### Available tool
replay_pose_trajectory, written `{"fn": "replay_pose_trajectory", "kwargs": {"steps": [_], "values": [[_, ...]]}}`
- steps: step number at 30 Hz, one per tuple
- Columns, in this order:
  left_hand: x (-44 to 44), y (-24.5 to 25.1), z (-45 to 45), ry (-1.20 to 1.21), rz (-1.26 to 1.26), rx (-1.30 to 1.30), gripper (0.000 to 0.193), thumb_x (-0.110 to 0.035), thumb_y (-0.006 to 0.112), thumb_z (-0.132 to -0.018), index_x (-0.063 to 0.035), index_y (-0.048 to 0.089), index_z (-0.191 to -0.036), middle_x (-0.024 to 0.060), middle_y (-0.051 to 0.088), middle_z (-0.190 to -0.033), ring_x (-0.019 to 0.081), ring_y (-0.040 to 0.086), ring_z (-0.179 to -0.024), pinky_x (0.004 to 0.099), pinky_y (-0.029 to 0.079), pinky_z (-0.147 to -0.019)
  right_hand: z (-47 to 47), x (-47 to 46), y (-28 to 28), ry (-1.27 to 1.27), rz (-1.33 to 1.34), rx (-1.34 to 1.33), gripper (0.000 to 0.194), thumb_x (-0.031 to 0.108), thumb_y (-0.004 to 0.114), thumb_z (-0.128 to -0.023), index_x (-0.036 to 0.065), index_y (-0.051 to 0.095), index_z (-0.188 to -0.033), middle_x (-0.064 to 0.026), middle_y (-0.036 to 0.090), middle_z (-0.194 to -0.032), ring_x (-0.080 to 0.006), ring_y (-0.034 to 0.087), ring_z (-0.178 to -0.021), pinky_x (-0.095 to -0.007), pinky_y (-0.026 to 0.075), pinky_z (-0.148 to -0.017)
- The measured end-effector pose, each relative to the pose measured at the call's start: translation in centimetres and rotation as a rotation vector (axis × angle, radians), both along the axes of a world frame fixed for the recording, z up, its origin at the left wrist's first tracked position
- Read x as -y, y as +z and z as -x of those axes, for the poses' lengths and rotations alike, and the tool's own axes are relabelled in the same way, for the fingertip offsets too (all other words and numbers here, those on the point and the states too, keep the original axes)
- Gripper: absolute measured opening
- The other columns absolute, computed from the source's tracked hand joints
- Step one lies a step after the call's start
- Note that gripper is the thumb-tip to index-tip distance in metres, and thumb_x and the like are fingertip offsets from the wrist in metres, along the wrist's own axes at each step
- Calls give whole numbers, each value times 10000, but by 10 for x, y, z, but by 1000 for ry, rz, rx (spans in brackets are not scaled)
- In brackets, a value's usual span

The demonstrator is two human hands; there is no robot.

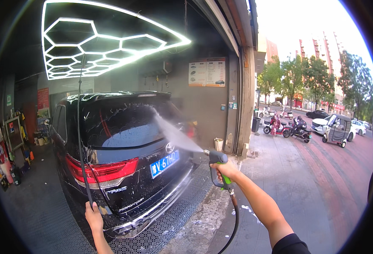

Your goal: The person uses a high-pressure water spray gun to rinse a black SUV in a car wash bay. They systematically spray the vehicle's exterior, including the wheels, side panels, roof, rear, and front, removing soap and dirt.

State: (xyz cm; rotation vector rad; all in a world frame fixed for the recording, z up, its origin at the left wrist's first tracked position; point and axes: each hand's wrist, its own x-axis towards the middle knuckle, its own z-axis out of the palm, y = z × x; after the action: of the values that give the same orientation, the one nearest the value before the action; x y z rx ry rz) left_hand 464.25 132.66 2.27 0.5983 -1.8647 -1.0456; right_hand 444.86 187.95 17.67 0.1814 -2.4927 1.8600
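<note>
My right hand (226, 170) grips a grey-and-green spray gun (218, 157), its nozzle pointing left at a wet black SUV (119, 177). A white fan of water (177, 133) runs from the nozzle to the rear window (123, 123). From the gun's handle a dark hose (237, 216) drops out of the lower edge of view. My left hand (94, 217) is closed around a long black hose or pole (81, 139), which rises in front of the car toward the ceiling. Foam streaks cling to the rear glass and the bumper (154, 212).
Black grid flooring (173, 228) lies under the car, beside a rough concrete strip (202, 212). Bottles and tools (7, 171) stand along the left wall. Hexagonal lights (104, 44) hang overhead. Outside on the right are parked scooters (276, 127) and a covered three-wheeler (337, 130).
</note>
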Motion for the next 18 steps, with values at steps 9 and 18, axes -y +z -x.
{"fn": "replay_pose_trajectory", "kwargs": {"steps": [9, 18], "values": [[-16, -1, -14, 7, -20, -42, 206, -193, 563, -1060, 7, 590, -1103, 185, 653, -821, 347, 643, -755, 453, 500, -742, -22, -34, 18, -53, 50, -50, 279, 203, 739, -921, 4, 579, -810, -62, 531, -596, -181, 546, -465, -380, 474, -426], [-17, -28, 17, 67, 75, -18, 225, -211, 572, -1054, 11, 586, -1086, 246, 670, -886, 450, 659, -850, 498, 491, -778, -129, 124, 3, 557, -83, -95, 336, 308, 752, -938, 22, 665, -1092, -5, 577, -584, -114, 541, -455, -309, 449, -451]]}}
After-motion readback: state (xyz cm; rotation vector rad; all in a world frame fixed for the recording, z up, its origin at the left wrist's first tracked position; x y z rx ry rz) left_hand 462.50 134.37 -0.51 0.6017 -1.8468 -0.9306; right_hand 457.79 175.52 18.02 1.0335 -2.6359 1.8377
